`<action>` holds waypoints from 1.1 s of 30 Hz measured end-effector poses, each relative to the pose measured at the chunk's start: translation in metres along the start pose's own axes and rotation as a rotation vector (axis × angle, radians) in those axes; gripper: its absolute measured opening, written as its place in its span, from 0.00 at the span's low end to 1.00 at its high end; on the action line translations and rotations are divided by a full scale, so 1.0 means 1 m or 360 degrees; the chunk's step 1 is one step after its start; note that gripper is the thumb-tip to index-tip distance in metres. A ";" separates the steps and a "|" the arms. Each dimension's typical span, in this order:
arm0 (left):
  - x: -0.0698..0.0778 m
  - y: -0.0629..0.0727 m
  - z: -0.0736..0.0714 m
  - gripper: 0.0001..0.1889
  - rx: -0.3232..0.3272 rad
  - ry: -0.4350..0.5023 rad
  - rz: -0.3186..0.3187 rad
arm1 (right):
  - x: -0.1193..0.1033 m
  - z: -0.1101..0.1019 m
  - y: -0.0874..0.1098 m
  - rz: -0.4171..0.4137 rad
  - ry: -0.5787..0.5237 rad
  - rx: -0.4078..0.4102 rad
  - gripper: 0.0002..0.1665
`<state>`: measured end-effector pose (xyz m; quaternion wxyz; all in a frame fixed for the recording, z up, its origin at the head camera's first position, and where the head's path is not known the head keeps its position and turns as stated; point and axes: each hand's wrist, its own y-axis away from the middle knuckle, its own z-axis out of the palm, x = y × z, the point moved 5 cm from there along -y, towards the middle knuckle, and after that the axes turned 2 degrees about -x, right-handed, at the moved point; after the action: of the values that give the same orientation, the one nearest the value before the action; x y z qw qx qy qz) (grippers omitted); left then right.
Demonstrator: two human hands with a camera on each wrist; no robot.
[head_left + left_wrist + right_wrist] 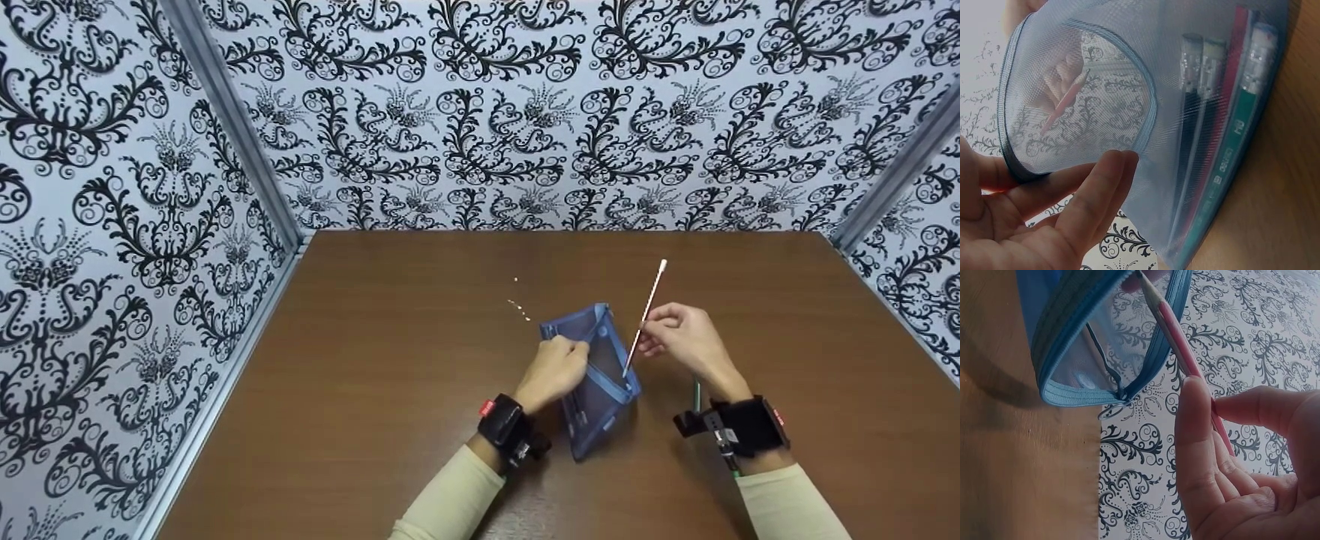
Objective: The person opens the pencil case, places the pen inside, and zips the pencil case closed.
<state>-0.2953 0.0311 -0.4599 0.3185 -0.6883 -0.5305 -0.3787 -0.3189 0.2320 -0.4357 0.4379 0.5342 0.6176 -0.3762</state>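
My left hand grips the edge of a blue mesh zip pencil case, which stands tilted with its mouth open towards the right. Through the mesh in the left wrist view show several pencils, among them a green pencil with a white eraser. Between thumb and fingertips, my right hand pinches a red pencil just right of the case. Its sharpened tip points down at the zipped opening, right at the rim. The white top end slants up and away.
On the brown table, small white specks lie beyond the case. A thin green stick-like thing shows beside my right wrist, partly hidden by the wrist strap. Patterned walls enclose the table at the back and sides.
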 end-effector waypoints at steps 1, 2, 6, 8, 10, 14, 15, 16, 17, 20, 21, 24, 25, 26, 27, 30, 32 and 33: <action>0.000 0.000 0.000 0.25 0.0000 0.0005 -0.0001 | 0.000 0.001 0.000 0.0005 -0.0002 -0.0009 0.13; 0.000 0.000 0.000 0.25 -0.0002 0.0008 -0.0003 | 0.000 0.001 0.000 0.0012 -0.0002 -0.0019 0.13; 0.000 0.000 0.000 0.25 0.0000 0.0001 -0.0013 | 0.002 0.004 0.000 0.0032 0.0038 -0.0068 0.13; 0.000 0.000 0.000 0.25 0.0003 -0.0009 -0.0012 | 0.003 0.005 -0.001 0.0027 0.0066 -0.0097 0.12; 0.000 0.000 -0.001 0.24 0.0003 -0.0028 0.0000 | 0.003 0.007 -0.001 0.0021 0.0092 -0.0111 0.12; 0.002 0.001 -0.001 0.24 0.0009 -0.0048 0.0027 | 0.004 0.010 0.001 0.0006 0.0116 -0.0117 0.12; 0.002 0.001 -0.001 0.24 0.0011 -0.0050 0.0030 | 0.004 0.011 0.001 0.0011 0.0115 -0.0119 0.11; 0.002 0.001 -0.001 0.24 0.0011 -0.0048 0.0030 | 0.005 0.012 0.001 0.0016 0.0115 -0.0125 0.11; 0.001 0.001 -0.001 0.24 0.0013 -0.0047 0.0030 | 0.005 0.013 0.001 0.0023 0.0116 -0.0130 0.11; 0.001 0.000 -0.001 0.24 0.0011 -0.0040 0.0032 | 0.007 0.017 0.000 0.0071 0.0114 -0.0147 0.11; 0.000 0.000 0.000 0.24 0.0008 -0.0033 0.0029 | 0.007 0.018 0.001 0.0092 0.0115 -0.0153 0.11; 0.000 -0.001 0.000 0.24 0.0005 -0.0012 0.0030 | 0.009 0.021 0.002 0.0139 0.0136 -0.0166 0.11; 0.000 -0.001 0.000 0.24 0.0003 -0.0007 0.0025 | 0.009 0.022 0.002 0.0147 0.0149 -0.0170 0.11; 0.000 0.000 0.000 0.24 0.0002 -0.0002 0.0020 | 0.009 0.023 0.002 0.0145 0.0166 -0.0176 0.11; 0.000 0.000 0.000 0.24 0.0001 -0.0005 0.0016 | 0.009 0.024 0.002 0.0142 0.0177 -0.0187 0.10; 0.001 0.000 0.000 0.24 0.0004 -0.0016 0.0011 | 0.011 0.027 0.002 0.0133 0.0208 -0.0219 0.10; 0.001 0.000 -0.001 0.25 0.0005 -0.0029 0.0004 | 0.013 0.028 0.002 0.0156 0.0214 -0.0234 0.10; 0.001 0.000 -0.001 0.25 0.0005 -0.0032 0.0002 | 0.014 0.029 0.002 0.0168 0.0221 -0.0242 0.10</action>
<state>-0.2951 0.0310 -0.4584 0.3144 -0.6918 -0.5339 -0.3708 -0.3130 0.2096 -0.4586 0.4525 0.5561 0.6441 -0.2668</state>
